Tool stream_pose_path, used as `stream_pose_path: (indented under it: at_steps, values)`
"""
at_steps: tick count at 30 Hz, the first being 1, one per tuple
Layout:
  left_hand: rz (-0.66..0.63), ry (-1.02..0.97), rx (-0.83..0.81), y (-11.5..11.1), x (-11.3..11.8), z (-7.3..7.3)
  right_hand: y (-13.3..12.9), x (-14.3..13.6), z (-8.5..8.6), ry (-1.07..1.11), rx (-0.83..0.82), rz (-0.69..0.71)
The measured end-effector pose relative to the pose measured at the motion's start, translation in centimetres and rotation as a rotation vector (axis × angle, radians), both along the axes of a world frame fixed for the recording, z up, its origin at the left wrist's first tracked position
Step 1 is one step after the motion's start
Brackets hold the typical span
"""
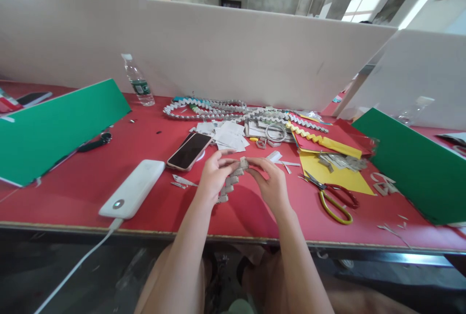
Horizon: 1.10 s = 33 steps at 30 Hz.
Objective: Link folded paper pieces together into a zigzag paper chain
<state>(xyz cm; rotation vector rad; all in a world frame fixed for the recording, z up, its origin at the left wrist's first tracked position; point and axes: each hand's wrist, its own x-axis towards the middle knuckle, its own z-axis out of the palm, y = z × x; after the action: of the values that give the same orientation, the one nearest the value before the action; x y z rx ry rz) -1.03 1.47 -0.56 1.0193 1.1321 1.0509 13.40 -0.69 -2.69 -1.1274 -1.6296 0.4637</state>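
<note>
A: Fingers [226, 162] of the left hand [213, 178]?
B: Pinching the folded paper chain [233, 175], as does the right hand [269, 183].
A: Chain's position?
B: Held above the red worktop [153, 207], between phone [189, 151] and scissors [333, 196].

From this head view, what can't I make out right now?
- Top link of the folded paper chain: covered by the fingertips of the left hand and right hand.
- Water bottle label: too small to read.
- Phone screen: dark, nothing shown.
- Green sheet at right: cut off by the picture edge.
- Power bank cable: runs off the bottom edge.
</note>
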Motion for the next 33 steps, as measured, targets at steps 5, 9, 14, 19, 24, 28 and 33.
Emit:
stream_pose_path:
  at_steps: [5,9,14,19,24,28,33]
  values:
    - [-0.013,-0.018,-0.035,0.09,-0.15,-0.05,0.14,-0.02,-0.16,0.014,0.010,0.006]
    - [-0.011,-0.023,-0.043,0.02,-0.12,0.29,0.16,-0.08,-0.27,0.011,0.022,-0.006]
    - [-0.012,-0.028,-0.050,-0.03,-0.07,0.56,0.04,-0.16,-0.17,-0.010,0.037,-0.026]
    - [-0.008,-0.030,-0.011,0.04,-0.05,0.20,-0.02,-0.25,-0.27,-0.045,0.042,-0.026]
    - [0.039,-0.019,0.018,0.04,0.13,-0.06,0.09,-0.13,-0.45,-0.090,0.041,-0.011]
    - [0.035,0.011,0.036,-0.03,0.25,-0.04,-0.16,-0.05,0.10,-0.080,0.016,-0.022]
    - [0.031,0.030,0.103,-0.22,0.38,0.22,-0.43,-0.25,0.46,-0.091,0.025,-0.080]
